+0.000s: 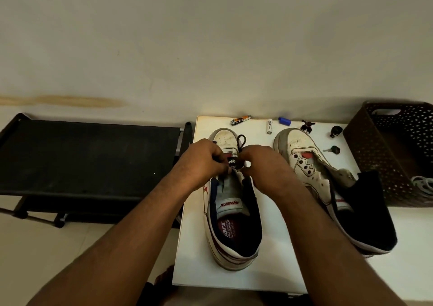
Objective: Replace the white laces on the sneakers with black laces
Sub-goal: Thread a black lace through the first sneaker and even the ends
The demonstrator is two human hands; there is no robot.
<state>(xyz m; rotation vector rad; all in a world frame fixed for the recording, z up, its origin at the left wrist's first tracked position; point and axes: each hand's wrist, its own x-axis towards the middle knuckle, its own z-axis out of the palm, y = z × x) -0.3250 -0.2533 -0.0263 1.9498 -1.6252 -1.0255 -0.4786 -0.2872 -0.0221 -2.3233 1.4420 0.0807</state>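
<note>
Two white sneakers stand on a small white table point(269, 273), toes pointing away from me. On the left sneaker point(234, 223) both my hands meet over the eyelets. My left hand point(201, 162) and my right hand point(264, 167) each pinch a part of the black lace point(241, 141), which loops up over the toe. The right sneaker point(311, 165) has bare eyelets with no lace in them. White laces point(421, 183) lie in the brown basket at the right.
A brown perforated basket point(375, 155) stands right of the table. At the table's far edge lie a nail clipper point(240, 120), a battery point(269, 126), a blue cap point(284, 121), small black items and a key point(332, 149). A black rack point(89, 158) stands at left.
</note>
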